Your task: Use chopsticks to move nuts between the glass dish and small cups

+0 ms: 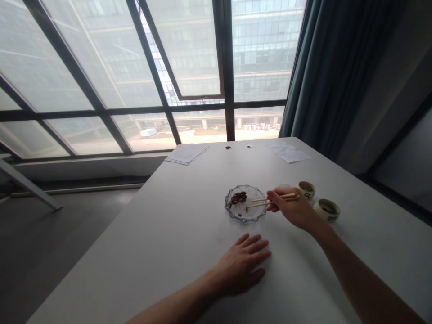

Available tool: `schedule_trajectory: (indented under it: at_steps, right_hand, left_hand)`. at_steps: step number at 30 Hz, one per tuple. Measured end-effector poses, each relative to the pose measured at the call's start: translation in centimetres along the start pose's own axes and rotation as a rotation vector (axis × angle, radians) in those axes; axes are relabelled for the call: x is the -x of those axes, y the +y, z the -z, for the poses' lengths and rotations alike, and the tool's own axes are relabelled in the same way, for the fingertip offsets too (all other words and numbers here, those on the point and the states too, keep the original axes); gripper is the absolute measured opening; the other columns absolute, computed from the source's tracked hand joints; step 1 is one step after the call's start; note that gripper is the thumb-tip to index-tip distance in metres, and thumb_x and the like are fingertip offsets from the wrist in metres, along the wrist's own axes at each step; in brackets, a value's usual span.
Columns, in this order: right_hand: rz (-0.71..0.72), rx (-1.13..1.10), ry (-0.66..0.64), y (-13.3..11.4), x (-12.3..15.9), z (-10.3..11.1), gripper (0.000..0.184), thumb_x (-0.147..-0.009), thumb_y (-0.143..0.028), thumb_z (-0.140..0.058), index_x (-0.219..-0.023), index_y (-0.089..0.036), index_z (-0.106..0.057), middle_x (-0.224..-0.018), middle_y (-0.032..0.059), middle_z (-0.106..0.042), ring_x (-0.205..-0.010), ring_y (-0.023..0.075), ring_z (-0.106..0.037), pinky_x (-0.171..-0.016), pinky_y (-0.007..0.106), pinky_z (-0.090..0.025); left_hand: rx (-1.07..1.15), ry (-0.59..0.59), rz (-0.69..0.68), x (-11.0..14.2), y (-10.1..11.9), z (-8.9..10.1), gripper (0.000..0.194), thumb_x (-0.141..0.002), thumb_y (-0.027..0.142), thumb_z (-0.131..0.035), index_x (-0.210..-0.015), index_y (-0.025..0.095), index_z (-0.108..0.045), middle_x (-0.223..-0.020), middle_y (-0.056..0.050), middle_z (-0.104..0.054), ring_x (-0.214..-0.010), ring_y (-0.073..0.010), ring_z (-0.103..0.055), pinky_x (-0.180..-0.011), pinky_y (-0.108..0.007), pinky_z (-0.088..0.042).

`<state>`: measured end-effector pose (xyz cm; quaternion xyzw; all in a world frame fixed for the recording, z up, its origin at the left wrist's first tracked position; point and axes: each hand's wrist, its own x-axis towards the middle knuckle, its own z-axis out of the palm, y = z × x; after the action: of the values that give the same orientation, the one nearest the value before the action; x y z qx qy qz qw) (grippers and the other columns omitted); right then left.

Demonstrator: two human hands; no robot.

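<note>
My right hand (pixel 290 207) is closed around a pair of chopsticks (pixel 258 204), whose tips reach into a clear glass dish (pixel 245 219) with a scalloped rim. Inside the dish, a heap of small dark brown pieces (pixel 239 198) lies toward the left. A small greenish-brown piece (pixel 247 209) is at the tip of the lower chopstick; whether it is gripped I cannot tell. One dark bit (pixel 240 215) rests near the dish's front. Flat on the table in front of the dish is my left hand (pixel 241 265), fingers spread and holding nothing.
Two small cups, one farther (pixel 306 191) and one nearer (pixel 326 210), stand right of the dish beside my right hand, with contents inside. Paper sheets lie at the far left (pixel 187 154) and far right (pixel 292 153) of the white table (pixel 162 234). Windows and a dark curtain (pixel 324 81) are behind.
</note>
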<state>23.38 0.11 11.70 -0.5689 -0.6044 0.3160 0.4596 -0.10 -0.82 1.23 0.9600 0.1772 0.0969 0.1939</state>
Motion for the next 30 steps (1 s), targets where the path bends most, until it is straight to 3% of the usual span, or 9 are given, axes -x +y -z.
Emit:
schedule_trajectory:
  at_steps: [3, 10, 18, 21, 27, 30]
  right_hand:
    - [-0.046, -0.049, -0.014, 0.8, -0.1, -1.3, 0.044, -0.088, -0.059, -0.065, -0.079, -0.017, -0.070, -0.069, 0.0074, -0.075, -0.069, 0.0253, -0.077, -0.057, 0.028, -0.060]
    - [0.000, 0.004, -0.016, 1.1, 0.4, -2.9, 0.043, -0.092, -0.055, -0.060, -0.071, -0.019, -0.066, -0.067, 0.0060, -0.074, -0.069, 0.0249, -0.077, -0.055, 0.027, -0.058]
    - [0.038, 0.087, 0.135, 1.2, 0.2, -3.3, 0.048, -0.096, -0.056, -0.053, -0.071, -0.019, -0.068, -0.070, 0.0081, -0.076, -0.061, 0.0215, -0.074, -0.056, 0.027, -0.057]
    - [0.019, 0.055, 0.253, 0.6, -0.2, -1.4, 0.049, -0.093, -0.060, -0.056, -0.073, -0.018, -0.070, -0.069, 0.0090, -0.076, -0.059, 0.0222, -0.074, -0.054, 0.028, -0.058]
    - [-0.014, 0.082, 0.602, 0.1, -0.6, 5.7, 0.046, -0.085, -0.062, -0.066, -0.073, -0.018, -0.071, -0.066, 0.0101, -0.075, -0.055, 0.0242, -0.074, -0.048, 0.029, -0.058]
    - [0.010, 0.167, 0.646, 1.0, -0.7, 8.0, 0.045, -0.087, -0.061, -0.064, -0.074, -0.019, -0.072, -0.068, 0.0101, -0.076, -0.055, 0.0248, -0.074, -0.050, 0.031, -0.060]
  left_hand:
    - [0.000, 0.002, 0.000, 0.0, 0.1, 0.0, 0.048, -0.100, 0.042, -0.055, -0.146, 0.032, -0.050, -0.159, 0.000, -0.045, -0.150, -0.0252, -0.035, -0.125, -0.049, -0.024]
    - [-0.009, 0.002, -0.002, 0.0, 0.1, 0.0, 0.049, -0.099, 0.041, -0.056, -0.147, 0.032, -0.049, -0.159, 0.000, -0.044, -0.150, -0.0251, -0.035, -0.126, -0.049, -0.023]
    - [0.004, -0.012, 0.004, 0.0, 0.0, 0.0, 0.048, -0.100, 0.043, -0.053, -0.147, 0.033, -0.048, -0.160, 0.000, -0.044, -0.151, -0.0247, -0.034, -0.125, -0.050, -0.023]
    - [0.017, -0.014, 0.007, 0.1, 0.0, 0.0, 0.049, -0.100, 0.044, -0.053, -0.147, 0.033, -0.048, -0.160, 0.000, -0.043, -0.151, -0.0248, -0.034, -0.125, -0.051, -0.023]
    - [0.045, -0.010, 0.012, 0.1, 0.1, 0.2, 0.048, -0.100, 0.042, -0.054, -0.147, 0.033, -0.048, -0.160, 0.000, -0.044, -0.151, -0.0251, -0.033, -0.126, -0.050, -0.022]
    - [0.053, -0.008, 0.015, 0.1, 0.2, 0.3, 0.049, -0.099, 0.041, -0.055, -0.147, 0.033, -0.049, -0.160, 0.000, -0.043, -0.151, -0.0257, -0.034, -0.126, -0.049, -0.022]
